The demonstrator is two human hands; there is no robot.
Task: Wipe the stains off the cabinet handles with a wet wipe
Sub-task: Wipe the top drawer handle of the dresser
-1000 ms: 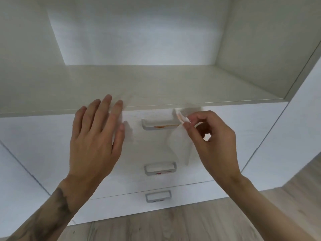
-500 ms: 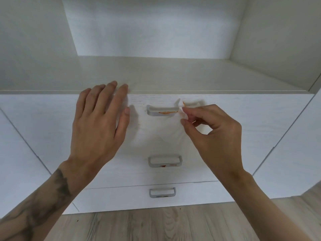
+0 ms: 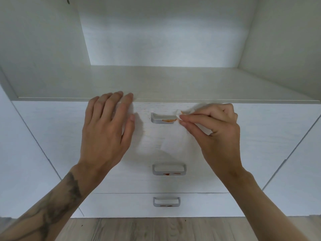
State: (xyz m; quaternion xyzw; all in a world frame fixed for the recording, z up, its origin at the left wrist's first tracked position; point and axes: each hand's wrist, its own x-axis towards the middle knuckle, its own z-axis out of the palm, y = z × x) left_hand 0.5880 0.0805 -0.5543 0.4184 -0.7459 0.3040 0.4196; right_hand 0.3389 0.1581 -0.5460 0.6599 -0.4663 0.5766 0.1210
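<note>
Three grey metal handles sit one below another on white drawer fronts. The top handle (image 3: pixel 163 118) shows orange stains on its lower bar near its right end. The middle handle (image 3: pixel 169 169) and the bottom handle (image 3: pixel 166 202) carry orange stains too. My right hand (image 3: pixel 215 131) pinches a white wet wipe (image 3: pixel 186 112) with an orange smear against the top handle's right end; the wipe hangs down under the hand. My left hand (image 3: pixel 107 129) lies flat, fingers spread, on the top drawer front left of that handle, holding nothing.
An open white shelf recess (image 3: pixel 161 82) lies above the drawers, its front edge just over my fingertips. White cabinet panels (image 3: pixel 293 153) flank the drawers. Wood-look floor (image 3: pixel 156 228) runs below.
The view has shifted so the drawers sit square in front of me. My right hand brought the wipe onto the top handle's right end. My left hand stayed pressed on the drawer front.
</note>
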